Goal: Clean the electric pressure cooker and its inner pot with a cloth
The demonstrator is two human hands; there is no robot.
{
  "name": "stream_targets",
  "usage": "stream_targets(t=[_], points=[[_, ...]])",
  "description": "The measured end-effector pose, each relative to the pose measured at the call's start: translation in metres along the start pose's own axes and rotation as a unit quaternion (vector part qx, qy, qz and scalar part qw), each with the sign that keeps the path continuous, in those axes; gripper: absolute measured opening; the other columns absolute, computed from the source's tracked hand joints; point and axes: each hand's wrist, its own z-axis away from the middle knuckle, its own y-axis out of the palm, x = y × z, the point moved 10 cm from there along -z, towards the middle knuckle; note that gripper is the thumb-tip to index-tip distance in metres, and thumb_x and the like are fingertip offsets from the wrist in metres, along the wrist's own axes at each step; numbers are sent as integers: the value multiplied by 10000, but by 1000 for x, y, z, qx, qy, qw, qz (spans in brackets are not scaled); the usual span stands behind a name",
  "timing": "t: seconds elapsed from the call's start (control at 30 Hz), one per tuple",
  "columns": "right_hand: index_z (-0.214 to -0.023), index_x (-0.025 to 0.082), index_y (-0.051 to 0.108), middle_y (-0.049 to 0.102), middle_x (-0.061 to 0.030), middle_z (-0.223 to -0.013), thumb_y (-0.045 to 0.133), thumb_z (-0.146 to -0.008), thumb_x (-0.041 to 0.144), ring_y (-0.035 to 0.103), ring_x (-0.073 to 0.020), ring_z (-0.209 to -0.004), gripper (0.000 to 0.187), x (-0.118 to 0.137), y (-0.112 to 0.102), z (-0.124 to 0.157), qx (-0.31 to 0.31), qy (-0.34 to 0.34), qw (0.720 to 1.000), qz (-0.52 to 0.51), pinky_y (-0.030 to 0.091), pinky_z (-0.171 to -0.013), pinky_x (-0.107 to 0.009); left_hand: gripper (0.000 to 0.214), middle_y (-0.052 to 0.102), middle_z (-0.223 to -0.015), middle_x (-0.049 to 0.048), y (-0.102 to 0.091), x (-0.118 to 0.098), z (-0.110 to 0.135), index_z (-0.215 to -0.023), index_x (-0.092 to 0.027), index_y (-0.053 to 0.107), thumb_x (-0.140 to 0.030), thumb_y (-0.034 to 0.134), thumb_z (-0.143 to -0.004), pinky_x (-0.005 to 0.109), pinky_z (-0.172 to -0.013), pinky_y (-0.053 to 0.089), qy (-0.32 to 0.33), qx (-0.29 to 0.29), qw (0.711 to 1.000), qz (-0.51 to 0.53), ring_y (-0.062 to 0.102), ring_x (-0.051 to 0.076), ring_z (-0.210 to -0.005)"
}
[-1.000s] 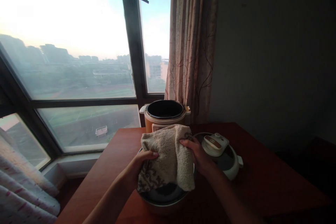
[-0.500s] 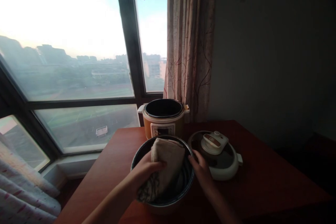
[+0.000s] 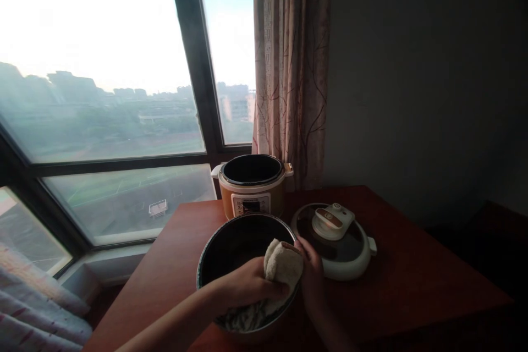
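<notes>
A dark inner pot (image 3: 231, 239) stands on the red-brown table (image 3: 412, 286) close to me. My left hand (image 3: 243, 289) reaches into it and is closed on a beige towel (image 3: 280, 269), pressing the cloth against the pot's right inside wall. My right hand (image 3: 311, 275) grips the pot's right rim from outside, fingers curled over the edge. Behind the pot sits the orange cooker body (image 3: 251, 190), open and without its lid. The white cooker lid (image 3: 336, 239) lies flat on the table to the right of the pot.
A large window (image 3: 103, 93) with a dark frame fills the left. A patterned curtain (image 3: 291, 66) hangs behind the cooker. A dark wall (image 3: 424, 77) stands at the right. Striped fabric (image 3: 37, 313) lies at the lower left below the table edge.
The towel, held spread above the pot by both hands, has gone down inside it, bunched in my left hand. My right hand let go of the cloth and took the rim.
</notes>
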Motion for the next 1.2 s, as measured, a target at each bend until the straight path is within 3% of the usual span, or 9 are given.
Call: stream_targets(t=[0.2, 0.37, 0.47, 0.63, 0.8, 0.9, 1.0, 1.1, 1.2], points=[[-1002, 173, 779, 757, -126, -1116, 668, -772, 606, 657, -340, -1091, 503, 0, 0, 2, 10, -15, 1000, -20, 472, -986, -443, 326, 702, -817, 45, -20, 32, -41, -923, -141, 690, -301, 751, -646, 358, -855, 483, -23, -135, 971, 194, 648, 243, -850], [-1033, 175, 784, 725, -135, -1206, 682, -765, 603, 612, -344, -1201, 515, 2, -2, 2, 9, -18, 1000, 0, 434, -1050, -435, 202, 676, -748, 62, -47, 30, -55, -879, -157, 630, -309, 666, -750, 351, -739, 514, -13, -258, 927, 271, 644, 223, -725], [-1040, 175, 781, 719, -136, -1219, 698, -740, 601, 604, -349, -1214, 528, 2, -5, 3, -11, -14, 1000, -4, 422, -1067, -441, 217, 683, -822, 54, -45, 17, -56, -924, -159, 631, -265, 670, -739, 326, -760, 503, 9, -240, 949, 206, 635, 215, -793], [-1005, 194, 776, 752, -104, -1141, 665, -770, 582, 647, -331, -1128, 466, -1, 3, 4, 13, 3, 999, -43, 469, -1012, -432, 243, 662, -829, 6, -23, -4, -46, -867, -167, 681, -157, 679, -623, 279, -732, 468, 51, -110, 991, -61, 577, 194, -800], [-987, 187, 776, 752, -114, -1137, 698, -714, 592, 641, -338, -1143, 494, -11, -4, 3, -35, 34, 998, -38, 488, -990, -422, 257, 690, -791, -4, -6, -2, -13, -849, -197, 706, -118, 610, -624, 275, -685, 466, 58, 90, 973, -203, 568, 185, -733], [-959, 178, 780, 757, -130, -1116, 696, -706, 611, 646, -341, -1139, 508, -10, -3, 2, -38, 24, 999, -24, 479, -999, -427, 296, 707, -774, 11, -3, 1, 5, -883, -217, 706, -99, 607, -631, 284, -651, 462, 72, 154, 941, -293, 583, 199, -697], [-968, 177, 774, 755, -135, -1121, 695, -699, 629, 652, -341, -1130, 532, -10, -2, 2, -39, 19, 999, -29, 478, -1001, -436, 264, 702, -756, 32, -1, -2, 4, -898, -225, 695, -147, 645, -651, 283, -585, 428, 103, 129, 919, -359, 585, 207, -641], [-972, 189, 767, 753, -123, -1133, 698, -698, 640, 655, -339, -1120, 532, -13, -4, 4, -50, 23, 998, -35, 493, -978, -429, 178, 685, -714, 41, -1, -8, -14, -812, -225, 683, -151, 630, -659, 280, -566, 395, 128, 34, 914, -384, 578, 200, -591], [-964, 191, 770, 765, -115, -1095, 696, -699, 655, 671, -346, -1083, 539, -16, -5, 5, -42, 25, 998, -36, 506, -960, -438, 185, 685, -721, 26, -17, -1, -38, -720, -213, 663, -97, 625, -581, 291, -649, 424, 98, -80, 964, -233, 600, 209, -667]])
